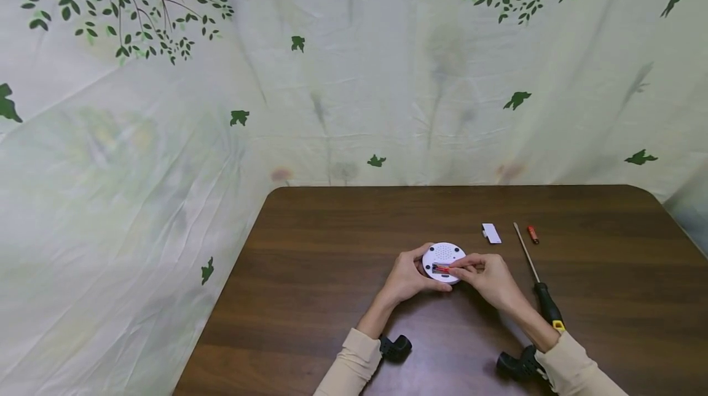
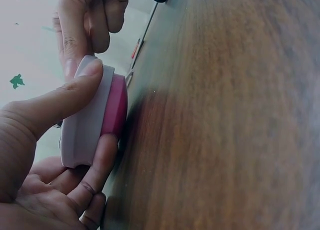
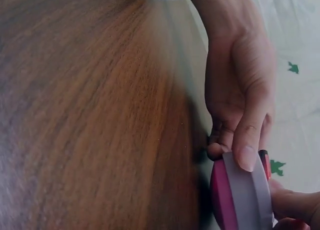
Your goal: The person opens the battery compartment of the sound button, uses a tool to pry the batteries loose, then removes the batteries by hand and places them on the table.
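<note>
My left hand (image 1: 407, 278) grips a round white device (image 1: 444, 249) with a pink far side, thumb on the rim and fingers beneath. Its white face, with small holes and dark feet, is turned up and shows an uncovered battery slot. At that slot my right hand (image 1: 492, 279) pinches a red battery (image 1: 440, 269). In the right wrist view the battery (image 3: 265, 162) sticks up past the white rim, its dark end toward the left hand. How deep it sits is hidden. The pink part (image 2: 116, 104) shows in the left wrist view.
A small white cover (image 1: 491, 233) lies on the brown table (image 1: 310, 248) beyond my right hand. To its right are a screwdriver (image 1: 546, 304) with a black and yellow handle, partly behind the right forearm, and another red battery (image 1: 533, 234). A leaf-patterned cloth (image 1: 332, 88) hangs behind.
</note>
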